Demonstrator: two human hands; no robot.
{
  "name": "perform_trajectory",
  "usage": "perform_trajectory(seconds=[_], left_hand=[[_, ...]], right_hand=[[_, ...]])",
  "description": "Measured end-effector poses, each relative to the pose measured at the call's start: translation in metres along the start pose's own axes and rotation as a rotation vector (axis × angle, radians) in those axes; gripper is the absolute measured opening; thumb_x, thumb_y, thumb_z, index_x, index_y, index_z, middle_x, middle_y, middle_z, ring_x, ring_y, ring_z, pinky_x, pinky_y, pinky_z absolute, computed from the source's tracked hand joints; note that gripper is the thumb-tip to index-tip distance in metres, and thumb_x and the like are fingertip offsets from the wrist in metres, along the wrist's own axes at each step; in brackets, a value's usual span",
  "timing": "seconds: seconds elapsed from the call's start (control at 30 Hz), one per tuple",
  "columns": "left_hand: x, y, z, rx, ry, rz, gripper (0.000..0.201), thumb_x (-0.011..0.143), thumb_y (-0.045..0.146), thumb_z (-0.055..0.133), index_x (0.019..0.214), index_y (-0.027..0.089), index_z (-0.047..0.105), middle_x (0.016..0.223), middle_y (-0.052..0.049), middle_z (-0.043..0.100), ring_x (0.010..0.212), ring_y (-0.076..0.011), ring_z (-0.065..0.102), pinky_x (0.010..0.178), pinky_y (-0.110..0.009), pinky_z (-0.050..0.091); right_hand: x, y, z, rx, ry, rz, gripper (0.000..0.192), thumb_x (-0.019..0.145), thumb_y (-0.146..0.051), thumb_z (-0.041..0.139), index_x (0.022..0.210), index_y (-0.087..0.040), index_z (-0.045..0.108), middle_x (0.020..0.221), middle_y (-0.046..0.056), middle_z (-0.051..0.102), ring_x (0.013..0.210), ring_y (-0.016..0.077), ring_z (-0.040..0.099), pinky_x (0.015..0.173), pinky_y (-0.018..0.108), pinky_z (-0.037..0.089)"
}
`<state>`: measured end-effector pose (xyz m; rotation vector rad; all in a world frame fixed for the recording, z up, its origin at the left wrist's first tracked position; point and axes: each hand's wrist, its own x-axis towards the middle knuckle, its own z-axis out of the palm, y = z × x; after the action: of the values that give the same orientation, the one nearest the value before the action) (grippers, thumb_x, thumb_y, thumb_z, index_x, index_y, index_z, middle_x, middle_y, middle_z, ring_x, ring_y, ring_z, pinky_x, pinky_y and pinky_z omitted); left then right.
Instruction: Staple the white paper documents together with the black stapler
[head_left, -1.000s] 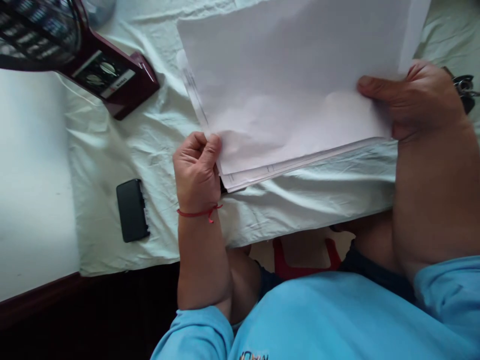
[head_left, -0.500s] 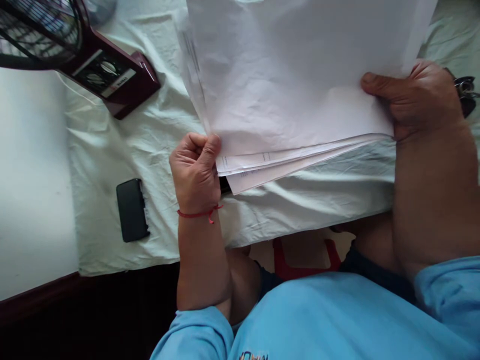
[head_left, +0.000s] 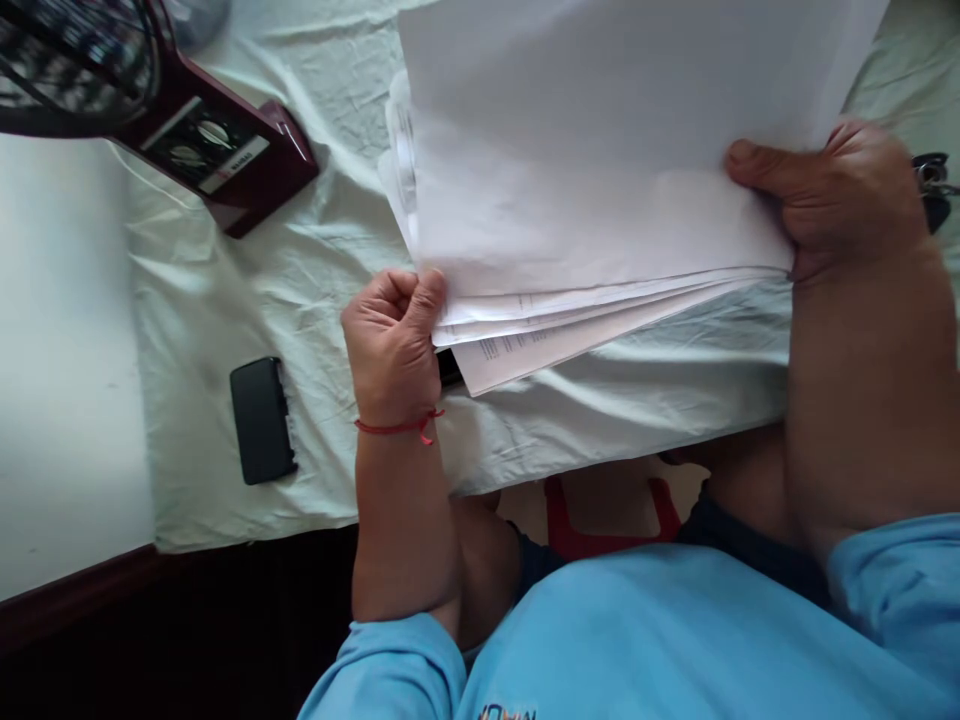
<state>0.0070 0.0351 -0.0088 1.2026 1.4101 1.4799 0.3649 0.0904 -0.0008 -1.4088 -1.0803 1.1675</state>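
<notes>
A stack of white paper sheets [head_left: 600, 150] is held between my two hands above the cloth-covered surface. My left hand [head_left: 394, 335] pinches the stack's near left corner between thumb and curled fingers. At the right edge, my right hand [head_left: 840, 200] grips the stack with its thumb on top; its other fingers are hidden beneath. The top sheet's visible face is blank. Along the near side the sheets fan apart, and the lowest one [head_left: 517, 355] shows some printed lines. Part of a dark object [head_left: 450, 368] peeks out beneath the papers beside my left hand.
A pale green cloth [head_left: 195, 330] covers the surface. To the left lies a black phone-like object [head_left: 262, 420]. A dark red fan [head_left: 232, 160] stands at the upper left by a white wall [head_left: 60, 350]. Keys [head_left: 934, 180] lie beyond my right wrist.
The left edges of the sheets have shifted rightward and the under sheets now curl at the far left. More print shows on the lowest sheet. Both hands have barely moved.
</notes>
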Motion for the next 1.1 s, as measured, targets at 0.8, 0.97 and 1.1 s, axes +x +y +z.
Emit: perform_trajectory(seconds=[0.8, 0.97, 1.1], left_hand=[[-0.004, 0.005, -0.002, -0.057, -0.287, -0.181, 0.043, 0.071, 0.048, 0.104, 0.094, 0.022, 0.079, 0.090, -0.005, 0.081, 0.091, -0.0270, 0.082, 0.082, -0.038, 0.070], [-0.002, 0.009, -0.001, -0.124, -0.289, -0.046, 0.056, 0.071, 0.061, 0.101, 0.110, 0.029, 0.077, 0.112, -0.006, 0.082, 0.130, -0.0362, 0.074, 0.108, -0.048, 0.063], [-0.003, 0.018, 0.002, -0.216, -0.284, -0.095, 0.058, 0.085, 0.082, 0.077, 0.107, 0.029, 0.075, 0.128, -0.009, 0.080, 0.148, -0.0387, 0.062, 0.116, -0.052, 0.058]], right_hand=[[0.010, 0.010, 0.000, 0.173, 0.125, -0.178, 0.032, 0.074, -0.019, 0.094, 0.104, -0.021, 0.083, 0.117, 0.000, 0.080, 0.117, 0.0232, 0.078, 0.115, 0.041, 0.065], [0.005, 0.005, -0.001, 0.151, 0.100, -0.203, 0.039, 0.069, -0.028, 0.099, 0.105, -0.024, 0.083, 0.119, -0.005, 0.079, 0.118, 0.0209, 0.077, 0.123, 0.040, 0.060], [0.000, 0.003, 0.000, 0.144, 0.070, -0.221, 0.047, 0.063, -0.039, 0.103, 0.104, -0.026, 0.083, 0.119, -0.006, 0.079, 0.121, 0.0224, 0.077, 0.118, 0.042, 0.064]])
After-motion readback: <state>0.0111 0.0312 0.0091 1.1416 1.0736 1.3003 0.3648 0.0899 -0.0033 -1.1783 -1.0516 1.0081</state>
